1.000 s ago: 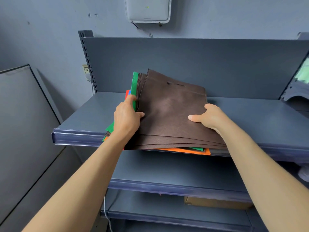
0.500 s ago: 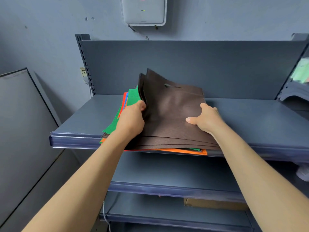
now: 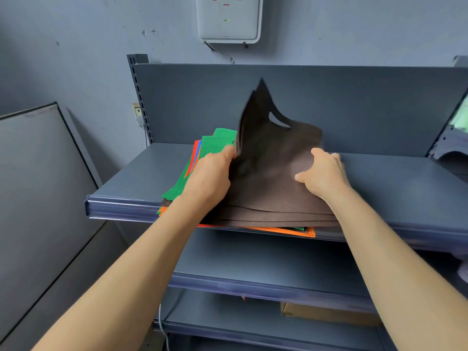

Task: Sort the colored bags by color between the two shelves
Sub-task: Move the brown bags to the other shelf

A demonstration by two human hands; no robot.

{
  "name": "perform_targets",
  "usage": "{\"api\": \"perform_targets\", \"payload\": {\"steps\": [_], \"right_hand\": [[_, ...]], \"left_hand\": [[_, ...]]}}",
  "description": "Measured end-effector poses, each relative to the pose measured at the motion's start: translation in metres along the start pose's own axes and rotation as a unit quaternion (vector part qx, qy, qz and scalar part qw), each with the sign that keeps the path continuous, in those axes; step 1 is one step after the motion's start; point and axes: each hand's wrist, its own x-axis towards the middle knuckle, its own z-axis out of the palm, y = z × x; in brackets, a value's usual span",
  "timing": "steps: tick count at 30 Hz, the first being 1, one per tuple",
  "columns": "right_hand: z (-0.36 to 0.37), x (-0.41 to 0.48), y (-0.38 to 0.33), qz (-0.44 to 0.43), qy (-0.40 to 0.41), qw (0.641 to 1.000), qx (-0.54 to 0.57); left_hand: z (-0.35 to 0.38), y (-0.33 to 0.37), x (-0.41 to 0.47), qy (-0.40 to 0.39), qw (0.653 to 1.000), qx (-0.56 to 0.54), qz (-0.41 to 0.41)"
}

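Note:
A stack of flat bags lies on the top grey shelf. Several brown bags are on top, their left side lifted and bent upward, the handle cut-out showing. My left hand grips the brown bags' left edge and lifts it. My right hand holds their right side, thumb on top, fingers curled over the edge. Beneath them a green bag shows at the left, with red and blue edges beside it. An orange bag sticks out at the shelf front.
The lower shelf sits below, and a cardboard box lies on a shelf further down. A grey board leans at the left. A white wall box hangs above. Another shelf unit edge is at the right.
My left hand has lifted the left edge of the brown bags higher, so they bend upward and uncover more of the green bag. My right hand stays on their right side.

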Motion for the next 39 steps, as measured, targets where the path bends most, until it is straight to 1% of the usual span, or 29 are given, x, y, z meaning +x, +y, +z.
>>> {"api": "perform_targets", "payload": {"steps": [2, 6, 10, 13, 15, 16, 19, 21, 23, 26, 28, 32, 35, 39], "right_hand": [[-0.006, 0.005, -0.001, -0.007, 0.028, 0.999, 0.027], [-0.017, 0.009, -0.007, -0.043, 0.060, 0.992, 0.103], [-0.024, 0.005, -0.008, -0.036, 0.027, 0.973, 0.224], [-0.034, -0.001, -0.011, -0.066, 0.027, 0.964, 0.255], [-0.043, -0.007, -0.020, -0.120, 0.033, 0.959, 0.255], [-0.047, -0.011, -0.027, -0.157, 0.023, 0.958, 0.239], [-0.047, -0.028, -0.057, -0.263, -0.048, 0.953, 0.140], [-0.040, -0.048, -0.080, -0.304, -0.064, 0.945, 0.102], [-0.032, -0.073, -0.103, -0.337, -0.068, 0.936, 0.082], [-0.018, -0.113, -0.130, -0.377, -0.102, 0.919, 0.061], [-0.006, -0.139, -0.148, -0.403, -0.119, 0.905, 0.062], [0.018, -0.198, -0.190, -0.453, -0.143, 0.875, 0.099], [0.033, -0.262, -0.225, -0.491, -0.165, 0.845, 0.134], [0.047, -0.358, -0.266, -0.539, -0.196, 0.800, 0.175]], "left_hand": [[-0.008, 0.005, 0.000, 0.029, 0.999, -0.027, -0.006], [-0.017, 0.007, 0.005, 0.005, 0.999, -0.045, 0.008], [-0.030, 0.016, -0.002, 0.038, 0.998, -0.052, -0.006], [-0.046, 0.023, -0.011, 0.057, 0.998, -0.032, -0.027], [-0.059, 0.024, -0.018, 0.084, 0.994, -0.033, -0.055], [-0.066, 0.024, -0.021, 0.104, 0.991, -0.035, -0.073], [-0.088, 0.017, -0.036, 0.154, 0.979, -0.021, -0.132], [-0.100, 0.010, -0.051, 0.170, 0.971, 0.000, -0.168], [-0.113, 0.002, -0.070, 0.183, 0.963, 0.017, -0.199], [-0.137, -0.018, -0.107, 0.208, 0.950, 0.036, -0.230], [-0.156, -0.033, -0.137, 0.224, 0.940, 0.053, -0.252], [-0.197, -0.059, -0.210, 0.244, 0.917, 0.085, -0.305], [-0.234, -0.078, -0.276, 0.261, 0.896, 0.112, -0.342], [-0.288, -0.098, -0.371, 0.284, 0.859, 0.153, -0.398]]}}
